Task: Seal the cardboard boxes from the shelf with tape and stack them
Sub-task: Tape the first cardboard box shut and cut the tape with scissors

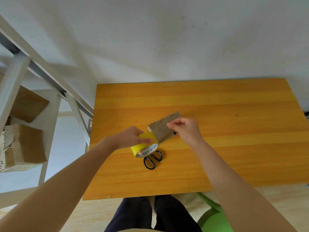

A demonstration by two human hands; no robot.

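My left hand [132,137] grips a yellow roll of tape [145,147] just above the wooden table [217,148], thumb across its outer face. A stretch of tape with a torn cardboard layer stuck to it [163,129] runs from the roll up to the right. My right hand [185,129] pinches that strip near its far end. Black-handled scissors [153,159] lie on the table right under the roll. Several cardboard boxes [23,144] sit on the white shelf [50,114] at the left.
A green chair [215,218] stands at the table's near edge, beside my legs. The white wall runs along the table's far edge. The shelf's slanted metal frame [41,69] reaches close to the table's left side.
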